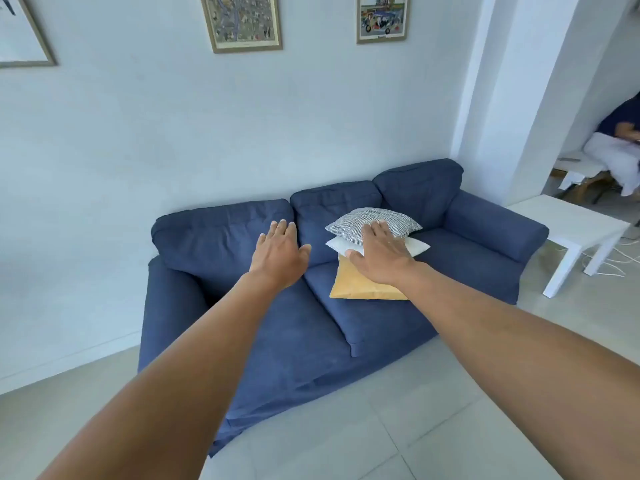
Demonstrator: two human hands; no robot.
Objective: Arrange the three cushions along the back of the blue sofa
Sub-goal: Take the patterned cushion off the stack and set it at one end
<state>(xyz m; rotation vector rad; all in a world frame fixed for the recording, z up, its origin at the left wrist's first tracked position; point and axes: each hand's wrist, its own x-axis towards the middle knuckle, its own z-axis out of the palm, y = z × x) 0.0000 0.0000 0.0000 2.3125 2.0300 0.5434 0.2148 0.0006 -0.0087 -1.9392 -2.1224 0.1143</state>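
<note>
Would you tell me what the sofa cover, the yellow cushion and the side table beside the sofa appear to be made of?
Sofa cover: likely matte woven fabric, loose and creased across the back cushions. Yellow cushion: cloth, dull with soft folds; weave too fine to tell. Side table: smooth white board, probably painted or laminated, with flat faces and sharp edges.

blue sofa [311,327], three stacked cushions [372,223], open hands [280,252]
</note>
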